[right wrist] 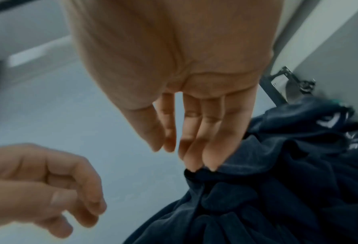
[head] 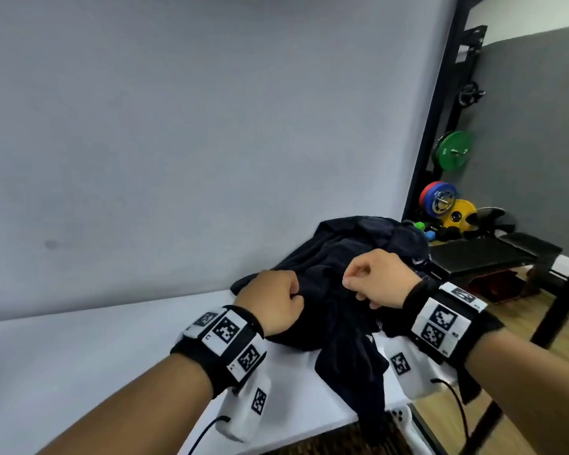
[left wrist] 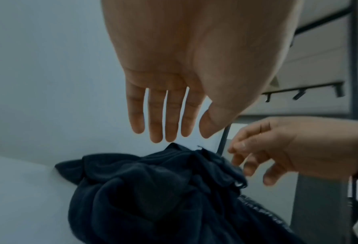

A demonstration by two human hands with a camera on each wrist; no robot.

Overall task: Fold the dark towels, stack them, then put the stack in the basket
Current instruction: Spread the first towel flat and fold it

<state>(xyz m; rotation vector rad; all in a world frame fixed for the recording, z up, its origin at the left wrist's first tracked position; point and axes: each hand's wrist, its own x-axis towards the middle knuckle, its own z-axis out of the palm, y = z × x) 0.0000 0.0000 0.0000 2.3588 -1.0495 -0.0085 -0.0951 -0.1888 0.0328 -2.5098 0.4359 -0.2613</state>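
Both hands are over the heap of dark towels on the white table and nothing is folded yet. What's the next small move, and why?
Probably pinch one edge at the top of the crumpled heap of dark towels and lift a single towel free. The left hand hovers with straight fingers just above it, the right hand only touches the fabric with its fingertips, and the heap droops over the edge of the white table.

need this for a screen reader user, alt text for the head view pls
Two hands, left and right, hover loosely curled over a crumpled heap of dark navy cloth towels on a white table, beside a grey wall; coloured weight plates stand behind.
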